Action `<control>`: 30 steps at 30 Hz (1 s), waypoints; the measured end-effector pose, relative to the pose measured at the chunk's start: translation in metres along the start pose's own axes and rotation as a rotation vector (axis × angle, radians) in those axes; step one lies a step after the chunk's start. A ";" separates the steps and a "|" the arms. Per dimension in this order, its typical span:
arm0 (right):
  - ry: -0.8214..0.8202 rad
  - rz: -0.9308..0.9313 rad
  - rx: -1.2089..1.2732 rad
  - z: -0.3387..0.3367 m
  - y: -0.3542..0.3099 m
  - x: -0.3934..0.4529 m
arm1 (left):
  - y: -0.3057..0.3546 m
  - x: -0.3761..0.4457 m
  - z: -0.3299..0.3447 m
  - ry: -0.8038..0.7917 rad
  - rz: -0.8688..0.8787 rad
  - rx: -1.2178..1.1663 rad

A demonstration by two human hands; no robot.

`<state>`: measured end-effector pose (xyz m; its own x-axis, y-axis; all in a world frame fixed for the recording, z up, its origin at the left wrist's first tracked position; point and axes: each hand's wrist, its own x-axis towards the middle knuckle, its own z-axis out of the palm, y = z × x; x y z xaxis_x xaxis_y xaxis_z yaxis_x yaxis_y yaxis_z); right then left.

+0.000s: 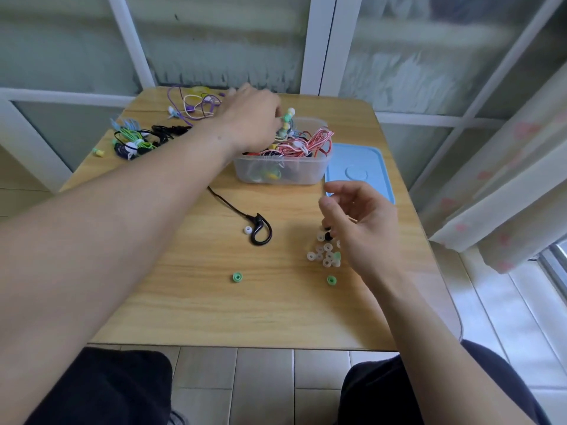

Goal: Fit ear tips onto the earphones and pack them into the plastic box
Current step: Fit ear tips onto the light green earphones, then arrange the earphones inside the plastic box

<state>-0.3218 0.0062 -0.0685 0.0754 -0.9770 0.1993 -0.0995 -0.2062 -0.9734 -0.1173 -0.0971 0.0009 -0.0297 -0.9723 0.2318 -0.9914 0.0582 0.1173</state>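
Note:
A clear plastic box (310, 173) at the table's far middle is heaped with coiled earphones, red-and-white cables on top. My left hand (250, 118) reaches over the box's left side and grips a bundled pair of earphones (287, 122) with pale green and yellow buds. My right hand (360, 223) hovers with loosely curled fingers and holds nothing, just above a pile of translucent ear tips (325, 254). A black ear-hook earphone (259, 230) with a white tip lies mid-table. Two green ear tips (237, 277) lie loose toward the near edge.
The blue lid (368, 167) lies flat to the right of the box. Purple and white earphones (196, 107) and green and black bundles (138, 141) sit at the far left. A curtain (503, 179) hangs at the right. My knees are below the table's near edge.

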 end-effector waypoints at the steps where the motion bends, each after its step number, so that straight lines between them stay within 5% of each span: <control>1: -0.003 0.000 -0.004 0.000 0.000 0.000 | -0.003 -0.002 0.004 -0.015 -0.021 0.040; 10: -0.023 0.018 -0.013 -0.002 -0.002 -0.002 | -0.031 -0.036 0.013 0.265 -0.077 -0.287; 20: -0.066 0.000 -0.105 0.010 -0.005 -0.008 | -0.057 -0.059 0.022 0.296 -0.155 -0.398; 25: -0.044 -0.228 -0.362 0.032 -0.017 0.008 | -0.043 -0.051 0.019 0.311 -0.196 -0.272; 30: -0.220 -0.395 -0.750 0.072 -0.040 0.067 | -0.035 -0.044 0.012 0.284 -0.206 -0.242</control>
<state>-0.2415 -0.0475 -0.0245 0.4242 -0.8102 0.4046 -0.6464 -0.5838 -0.4913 -0.0829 -0.0596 -0.0253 0.2355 -0.8701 0.4330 -0.9136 -0.0462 0.4040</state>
